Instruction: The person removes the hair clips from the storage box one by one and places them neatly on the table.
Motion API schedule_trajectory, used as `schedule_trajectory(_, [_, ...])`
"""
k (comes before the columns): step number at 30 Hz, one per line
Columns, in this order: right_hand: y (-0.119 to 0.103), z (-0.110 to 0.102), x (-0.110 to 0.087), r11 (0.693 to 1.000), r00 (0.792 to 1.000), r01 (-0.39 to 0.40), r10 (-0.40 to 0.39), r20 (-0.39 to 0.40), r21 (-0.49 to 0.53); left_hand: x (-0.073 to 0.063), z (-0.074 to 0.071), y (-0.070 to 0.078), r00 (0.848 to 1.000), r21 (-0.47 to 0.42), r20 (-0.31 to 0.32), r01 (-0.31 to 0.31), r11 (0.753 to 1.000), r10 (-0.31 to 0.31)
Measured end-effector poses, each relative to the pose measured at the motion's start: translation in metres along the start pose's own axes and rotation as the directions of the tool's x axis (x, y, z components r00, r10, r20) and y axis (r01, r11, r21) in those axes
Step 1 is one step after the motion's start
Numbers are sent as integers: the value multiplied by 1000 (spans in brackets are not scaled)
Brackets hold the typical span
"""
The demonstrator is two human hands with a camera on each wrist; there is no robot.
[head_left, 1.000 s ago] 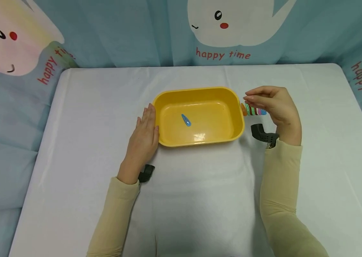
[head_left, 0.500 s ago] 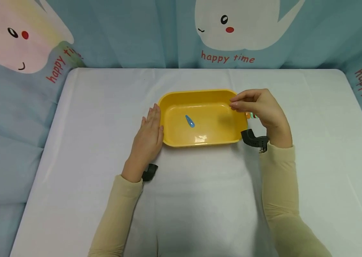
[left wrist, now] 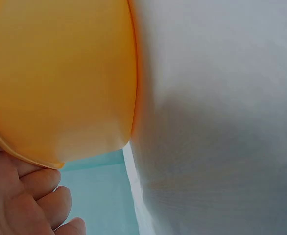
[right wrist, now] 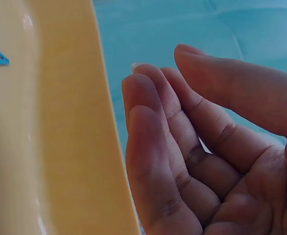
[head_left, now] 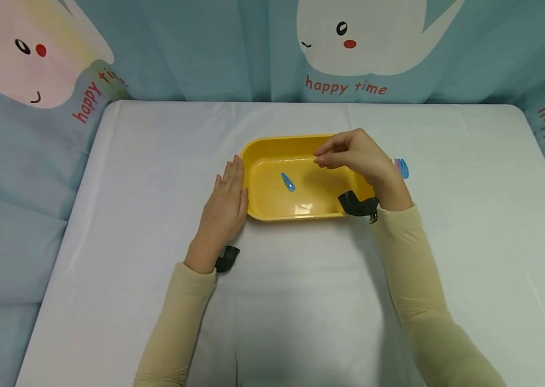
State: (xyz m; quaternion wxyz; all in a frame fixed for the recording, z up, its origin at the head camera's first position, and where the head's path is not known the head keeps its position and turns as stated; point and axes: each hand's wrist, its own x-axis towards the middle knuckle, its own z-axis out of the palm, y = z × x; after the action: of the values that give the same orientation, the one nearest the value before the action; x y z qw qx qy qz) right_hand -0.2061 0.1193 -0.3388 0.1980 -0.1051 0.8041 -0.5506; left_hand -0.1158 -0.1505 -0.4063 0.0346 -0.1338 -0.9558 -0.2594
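Observation:
A yellow rectangular tray (head_left: 265, 201) stands on the white-covered table, with one blue snap hair clip (head_left: 288, 182) lying in it left of the middle. My left hand (head_left: 221, 209) rests along the tray's left end, fingers straight against the rim; the left wrist view shows the fingers at the tray's outer wall. Over the tray's right half hovers my right hand (head_left: 366, 161). In the right wrist view its fingers (right wrist: 148, 147) are loosely bent, thumb apart from them, nothing between. Behind that hand, blue and pink hair clips (head_left: 402, 169) show on the table.
A white cloth covers the table (head_left: 311, 301). A blue printed curtain (head_left: 214, 48) hangs along its back and sides. A black wrist camera mount (head_left: 357, 204) on the right arm overlaps the tray's front right corner in the head view.
My right hand has moved left from beside the row of hair clips to over the tray. My left hand stays at the tray's end. The view has shifted slightly.

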Motion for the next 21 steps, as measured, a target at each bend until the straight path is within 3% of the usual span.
schedule_trajectory(11, [3,16,19,1000,996,-14,14,88,2,2,1,2,1000,-3,-17,-13,1000,13])
schedule_trajectory(21, [7,26,33,997,990,-40,48,134,-64,1,-1,2,1000,3,16,14,1000,-14])
